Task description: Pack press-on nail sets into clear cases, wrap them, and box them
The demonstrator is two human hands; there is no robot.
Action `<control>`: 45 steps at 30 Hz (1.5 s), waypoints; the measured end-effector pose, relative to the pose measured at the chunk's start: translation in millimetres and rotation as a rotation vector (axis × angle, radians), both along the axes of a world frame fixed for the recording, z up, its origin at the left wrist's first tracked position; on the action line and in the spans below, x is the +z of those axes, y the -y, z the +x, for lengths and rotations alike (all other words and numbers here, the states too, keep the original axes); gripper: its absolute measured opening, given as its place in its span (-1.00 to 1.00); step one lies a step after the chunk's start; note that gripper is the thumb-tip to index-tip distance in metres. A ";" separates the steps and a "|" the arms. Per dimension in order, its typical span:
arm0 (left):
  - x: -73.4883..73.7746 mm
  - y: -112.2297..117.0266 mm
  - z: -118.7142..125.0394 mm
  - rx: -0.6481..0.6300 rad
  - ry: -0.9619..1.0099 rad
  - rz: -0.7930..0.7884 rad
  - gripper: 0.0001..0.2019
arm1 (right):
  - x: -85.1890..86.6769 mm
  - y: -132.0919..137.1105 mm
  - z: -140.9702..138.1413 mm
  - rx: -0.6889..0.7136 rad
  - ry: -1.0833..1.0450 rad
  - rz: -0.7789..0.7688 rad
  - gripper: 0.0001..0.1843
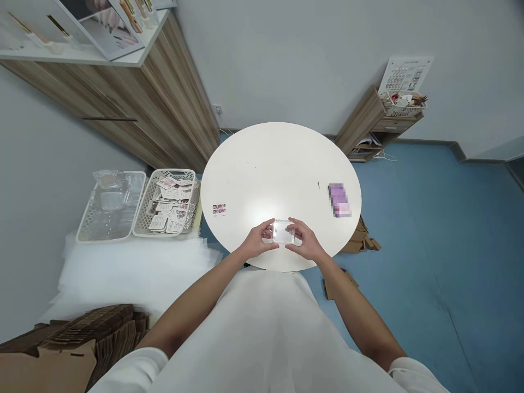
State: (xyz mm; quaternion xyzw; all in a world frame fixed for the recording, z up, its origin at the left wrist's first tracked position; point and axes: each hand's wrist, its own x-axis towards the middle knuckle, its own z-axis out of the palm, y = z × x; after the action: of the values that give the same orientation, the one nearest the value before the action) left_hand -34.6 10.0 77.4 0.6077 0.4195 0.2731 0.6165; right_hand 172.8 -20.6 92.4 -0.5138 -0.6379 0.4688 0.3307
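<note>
A small clear plastic box is held between my two hands above the near edge of the round white table. My left hand grips its left side, thumb below and fingers above. On the opposite side, my right hand holds it in the same way, with a fingertip over the clear plastic. Whether the box is closed I cannot tell. Left of my hands, a small card with dark pink patterned pieces lies on the table. At the table's right lies a purple and pink packet, blurred by pixels.
Left of the table stand a white basket of printed cards and another basket of clear plastic boxes. Flattened cardboard is stacked at lower left. A wooden cabinet and a small shelf unit stand behind.
</note>
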 end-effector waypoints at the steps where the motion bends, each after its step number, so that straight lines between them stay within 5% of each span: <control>1: -0.3 1.1 0.2 0.002 -0.002 -0.003 -0.22 | -0.5 0.2 0.1 -0.003 -0.009 0.007 -0.50; 13: 2.5 4.4 8.4 0.014 0.106 -0.082 -0.28 | -0.5 -2.3 -0.3 -0.113 -0.103 0.020 -0.52; 20: 2.8 5.2 12.7 0.075 0.242 -0.279 -0.32 | 3.6 -14.9 1.7 -0.092 -0.133 -0.007 -0.51; 27: -6.7 6.7 8.2 0.196 0.135 -0.345 -0.35 | 2.4 -20.3 4.3 -0.076 -0.004 -0.067 -0.60; 36: -16.1 25.2 12.0 0.184 0.034 -0.294 -0.51 | -18.8 -25.2 -6.6 -0.255 -0.105 -0.380 -0.47; 45: -38.0 26.2 22.6 0.337 -0.002 -0.352 -0.48 | -54.0 16.5 0.9 -0.388 -0.150 -0.373 -0.45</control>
State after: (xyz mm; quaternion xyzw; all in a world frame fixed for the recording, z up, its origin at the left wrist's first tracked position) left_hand -12.0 -16.2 39.3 0.4126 0.5568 0.2941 0.6582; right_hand 173.7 -37.1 38.4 -0.6423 -0.4039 0.5428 0.3601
